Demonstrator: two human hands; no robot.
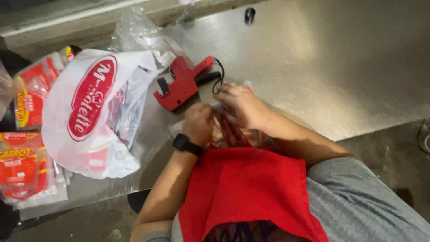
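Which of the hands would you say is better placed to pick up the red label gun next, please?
Probably the right hand: it sits just beside the red label gun, nearer its black handle. The left hand, with the watch, lies lower. Both grip the clear packet.

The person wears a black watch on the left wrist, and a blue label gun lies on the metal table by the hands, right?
Not quite. The label gun is red, not blue, as the head view shows. The rest holds: the black watch sits on the left wrist, and the gun lies on the metal table near the hands.
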